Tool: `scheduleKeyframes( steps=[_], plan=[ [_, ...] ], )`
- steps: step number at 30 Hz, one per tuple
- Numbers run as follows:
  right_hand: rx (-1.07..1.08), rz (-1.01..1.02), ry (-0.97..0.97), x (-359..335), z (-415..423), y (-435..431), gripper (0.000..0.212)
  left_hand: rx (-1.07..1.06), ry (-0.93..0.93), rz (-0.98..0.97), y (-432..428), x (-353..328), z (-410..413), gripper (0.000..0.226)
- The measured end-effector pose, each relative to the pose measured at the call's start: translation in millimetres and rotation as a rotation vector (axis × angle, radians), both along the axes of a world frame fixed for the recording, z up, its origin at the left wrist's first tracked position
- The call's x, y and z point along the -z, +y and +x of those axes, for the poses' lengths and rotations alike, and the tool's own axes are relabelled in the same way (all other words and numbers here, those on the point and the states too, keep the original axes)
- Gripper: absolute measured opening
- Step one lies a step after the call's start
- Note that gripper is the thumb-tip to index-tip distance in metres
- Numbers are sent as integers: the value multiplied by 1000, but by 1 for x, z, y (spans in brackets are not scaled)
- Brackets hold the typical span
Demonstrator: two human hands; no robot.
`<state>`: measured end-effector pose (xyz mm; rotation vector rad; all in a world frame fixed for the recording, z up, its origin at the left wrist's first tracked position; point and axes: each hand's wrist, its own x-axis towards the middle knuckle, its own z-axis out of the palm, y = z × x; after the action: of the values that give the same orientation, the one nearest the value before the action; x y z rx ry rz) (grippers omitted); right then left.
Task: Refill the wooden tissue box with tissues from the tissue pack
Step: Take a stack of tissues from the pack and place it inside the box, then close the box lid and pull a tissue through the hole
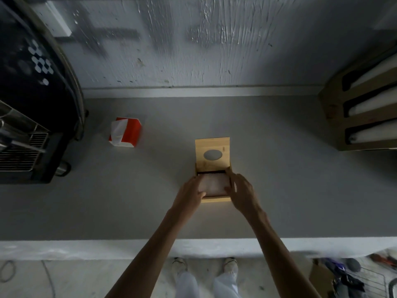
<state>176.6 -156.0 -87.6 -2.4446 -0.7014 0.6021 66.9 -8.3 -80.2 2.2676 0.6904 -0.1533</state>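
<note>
The wooden tissue box [216, 199] sits in the middle of the grey counter. Its sliding lid [212, 147], with an oval hole, is pushed back away from me, so the near half of the box is uncovered. A pale stack of tissues [213, 184] lies inside the uncovered part. My left hand [190, 195] rests at the box's left side with its thumb on the tissues. My right hand [243, 191] is at the right side, fingers spread against the box wall and the tissue edge. The red and white tissue pack [125, 134] lies at the left rear, torn, with white tissue showing.
A dark appliance with a wire rack [23, 151] stands at the left end of the counter [300, 190]. A cardboard holder with white rolls [365, 110] stands at the right rear. A wall runs behind the counter. My feet and clutter show on the floor below.
</note>
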Motion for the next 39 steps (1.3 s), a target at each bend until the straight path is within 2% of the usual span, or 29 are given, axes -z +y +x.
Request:
scheduleKeyframes(
  steps=[2,3,5,7,9,12,16,19,23,27,29,32,34,36,37,39],
  plan=[
    [112,177,-8,-6,8,-6,48,-66,-74,27,1,-8,-4,38],
    [175,217,49,-7,14,-7,48,-118,-110,15,3,-14,-2,32],
    [287,330,355,-10,28,0,49,-280,-123,-108,14,-19,11,34],
    [308,505,625,-4,36,3,48,-372,-67,-321,26,-23,29,45],
    [301,576,766,1,39,8,47,-338,-65,-523,31,-21,41,46],
    [392,605,920,-5,34,24,49,-283,-100,-647,29,-10,43,37],
    [377,638,901,-2,28,32,54,-319,-153,-681,30,-10,42,35],
    [389,628,898,5,27,27,60,-375,-141,-786,31,-10,44,39],
    [479,669,937,6,37,25,65,-652,-131,-1024,33,-17,52,26],
    [553,761,1007,3,44,39,75,-706,-85,-1163,46,-9,62,60],
    [646,799,1027,8,47,44,77,-701,-70,-1194,50,-6,63,68],
    [698,792,1049,13,49,46,72,-698,-62,-1223,49,-7,61,62],
    [580,743,1064,8,47,46,67,-678,-68,-1196,46,-9,59,43],
    [489,709,1015,4,45,44,49,-634,-117,-1200,43,-9,55,28],
    [464,693,961,6,45,40,43,-618,-161,-1216,42,-8,52,32],
    [436,680,920,11,44,29,45,-566,-216,-1273,41,-3,43,44]
  ],
)
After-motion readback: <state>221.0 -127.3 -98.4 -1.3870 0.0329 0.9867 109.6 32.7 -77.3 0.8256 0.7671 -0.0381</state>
